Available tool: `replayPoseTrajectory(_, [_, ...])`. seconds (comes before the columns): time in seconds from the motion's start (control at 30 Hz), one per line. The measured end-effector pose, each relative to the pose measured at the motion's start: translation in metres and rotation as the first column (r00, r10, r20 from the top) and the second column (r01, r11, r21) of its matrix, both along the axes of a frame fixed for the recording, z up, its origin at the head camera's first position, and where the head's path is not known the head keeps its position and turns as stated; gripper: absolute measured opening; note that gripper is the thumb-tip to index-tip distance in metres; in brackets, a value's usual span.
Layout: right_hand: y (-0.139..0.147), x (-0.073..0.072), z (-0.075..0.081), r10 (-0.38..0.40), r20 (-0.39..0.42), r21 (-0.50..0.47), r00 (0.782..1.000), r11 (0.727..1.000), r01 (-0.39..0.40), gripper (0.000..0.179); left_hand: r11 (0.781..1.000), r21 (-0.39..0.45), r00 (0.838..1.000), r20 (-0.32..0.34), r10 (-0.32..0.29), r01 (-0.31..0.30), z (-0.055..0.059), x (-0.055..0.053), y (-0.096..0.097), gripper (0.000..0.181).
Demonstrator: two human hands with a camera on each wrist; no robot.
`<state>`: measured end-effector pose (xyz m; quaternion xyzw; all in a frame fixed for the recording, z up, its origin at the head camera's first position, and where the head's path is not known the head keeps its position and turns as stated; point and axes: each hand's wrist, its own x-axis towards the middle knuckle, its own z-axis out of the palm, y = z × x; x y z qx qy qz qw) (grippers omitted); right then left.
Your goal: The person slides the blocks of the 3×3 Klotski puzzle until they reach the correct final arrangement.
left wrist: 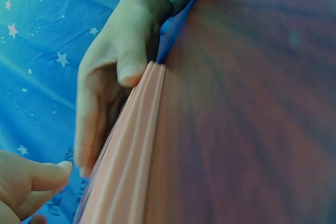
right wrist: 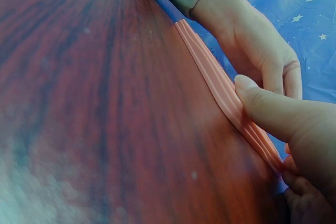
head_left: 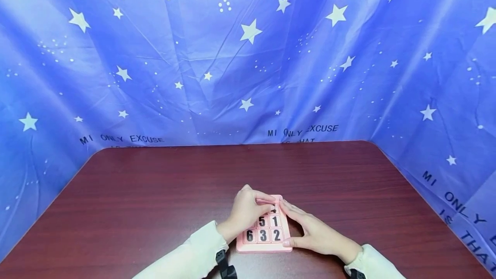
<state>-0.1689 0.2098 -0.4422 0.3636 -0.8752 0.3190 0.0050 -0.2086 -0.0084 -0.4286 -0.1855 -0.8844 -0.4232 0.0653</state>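
A pink sliding number puzzle [head_left: 263,248] lies flat on the table, with black digits on its square tiles. The digits 6, 3 and 2 form its bottom row; 5 and 1 show above them. My left hand [head_left: 246,207] reaches over the upper left of the board, hiding several tiles. Its thumb and forefinger are extended at the top row, by the partly covered 4 tile [head_left: 274,211]. Along the right side, my right hand [head_left: 319,232] grips the frame, thumb at the lower corner and fingers at the upper one. The right wrist view shows that thumb [right wrist: 252,90] against the ridged pink edge.
The dark red-brown wooden table [head_left: 155,184] extends around the puzzle to rounded far corners. Behind and beside it hangs a blue curtain [head_left: 217,55] with white stars and lettering. Black straps [head_left: 224,266] circle the wrists over pale sleeves.
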Motion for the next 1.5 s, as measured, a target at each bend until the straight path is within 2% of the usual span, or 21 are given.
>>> replayPoseTrajectory(0.27, [-0.001, 0.001, 0.0, -0.01, 0.018, 0.003, 1.0, 1.0, 0.01, 0.084, 0.992, 0.124, 0.988, 0.15, -0.027, 0.008, -0.002, -0.006, -0.029, 0.016])
replayPoseTrajectory(0.4, [-0.001, 0.002, 0.001, -0.015, 0.017, 0.011, 1.0, 1.0, 0.015, 0.084, 0.989, 0.147, 0.983, 0.175, -0.046, 0.02, -0.002, -0.004, -0.039, 0.015])
replayPoseTrajectory(0.63, [-0.001, 0.002, 0.001, -0.016, 0.017, 0.009, 1.0, 1.0, 0.016, 0.084, 0.983, 0.174, 0.98, 0.179, -0.09, 0.058, -0.002, -0.001, -0.052, 0.017])
replayPoseTrajectory(1.0, [-0.002, 0.001, -0.001, -0.011, -0.003, 0.002, 1.0, 1.0, 0.011, 0.085, 0.989, 0.148, 0.982, 0.182, -0.038, 0.011, -0.005, 0.001, -0.065, 0.021])
replayPoseTrajectory(1.23, [-0.001, 0.001, -0.003, -0.008, 0.001, -0.006, 1.0, 1.0, 0.008, 0.084, 0.995, 0.096, 0.984, 0.177, -0.001, -0.016, -0.008, 0.001, -0.065, 0.02])
replayPoseTrajectory(1.5, [-0.001, 0.001, -0.001, -0.005, 0.002, -0.005, 1.0, 1.0, 0.005, 0.084, 0.996, 0.083, 0.987, 0.159, 0.016, -0.03, -0.007, 0.002, -0.062, 0.019])
